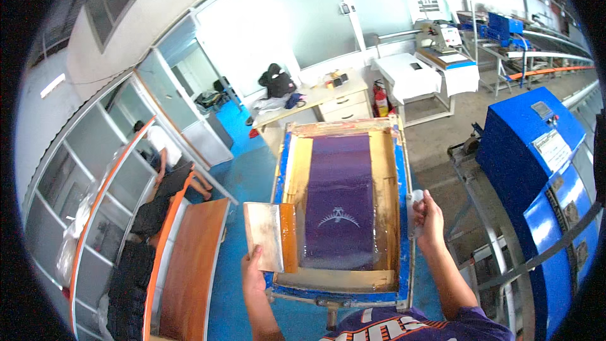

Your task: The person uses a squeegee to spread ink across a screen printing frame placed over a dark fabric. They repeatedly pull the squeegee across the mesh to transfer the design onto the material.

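Left hand [253, 276] is gripping a squeegee [271, 236] by its lower corner — grip clamped on the metal blade holder, orange rubber edge pointing right, sitting over the left rail of the screen-printing frame [404, 215]. Right hand [429, 218] is closed on the frame's right rail, fingers wrapping a small pale object there; can't tell what it is. The frame is lying flat in front of the person, blue edges, tan taped border, purple ink area [339, 199] down the middle with a small white arch-shaped design near the lower end. The squeegee is hovering at the left edge, not yet over the ink as far as I can see. Risks, as I'm judging them: the one-handed corner hold is giving weak leverage, so the blade could be tipping and dragging unevenly, streaking ink. If the right hand is easing off, the frame could be shifting and blurring the print. Ink on the rubber could also be dripping onto the tan border or the blue floor [243, 173]. Around it: a blue machine [536, 145] on the right, an orange-rimmed curved rack [189, 259] on the left with dark garments, a desk [315, 98] with drawers behind, a seated person [165, 151] far left.
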{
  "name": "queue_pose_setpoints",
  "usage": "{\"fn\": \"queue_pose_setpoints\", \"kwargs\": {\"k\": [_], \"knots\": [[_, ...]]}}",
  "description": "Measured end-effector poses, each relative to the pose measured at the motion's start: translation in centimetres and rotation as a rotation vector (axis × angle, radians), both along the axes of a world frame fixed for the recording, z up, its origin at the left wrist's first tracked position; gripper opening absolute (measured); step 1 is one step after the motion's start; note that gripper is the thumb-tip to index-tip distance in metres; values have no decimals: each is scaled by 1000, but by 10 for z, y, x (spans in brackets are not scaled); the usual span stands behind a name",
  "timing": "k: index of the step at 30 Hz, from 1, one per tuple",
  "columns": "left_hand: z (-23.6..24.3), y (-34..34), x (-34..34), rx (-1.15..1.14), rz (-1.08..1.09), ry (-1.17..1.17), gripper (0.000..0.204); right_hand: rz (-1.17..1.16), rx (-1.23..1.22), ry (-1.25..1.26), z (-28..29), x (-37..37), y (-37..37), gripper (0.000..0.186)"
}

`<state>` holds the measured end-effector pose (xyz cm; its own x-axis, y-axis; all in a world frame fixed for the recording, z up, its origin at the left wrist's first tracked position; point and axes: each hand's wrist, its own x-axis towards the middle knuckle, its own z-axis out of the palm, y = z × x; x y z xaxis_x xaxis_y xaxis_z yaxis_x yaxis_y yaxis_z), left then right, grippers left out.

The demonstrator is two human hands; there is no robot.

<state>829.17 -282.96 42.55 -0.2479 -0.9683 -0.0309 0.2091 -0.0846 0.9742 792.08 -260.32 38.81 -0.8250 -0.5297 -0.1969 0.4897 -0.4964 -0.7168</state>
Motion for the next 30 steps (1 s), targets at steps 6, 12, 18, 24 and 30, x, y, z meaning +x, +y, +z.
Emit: {"fn": "queue_pose_setpoints", "kwargs": {"k": [6, 12, 18, 24, 30], "knots": [[-4, -62, -65, 9, 59, 26, 55, 52, 29, 24, 7, -73, -66, 41], [-25, -163, -164, -2, 59, 43, 58, 82, 13, 40, 12, -172, -152, 40], [-8, -269, -303, 12, -131, 69, 59, -79, 56, 71, 37, -280, -220, 38], [17, -349, -493, 7, -452, 49, 53, -425, 41, -46, 40, -374, -200, 36], [26, -346, -712, -4, -794, 52, 52, -736, -101, -51, 30, -470, -147, 33]]}}
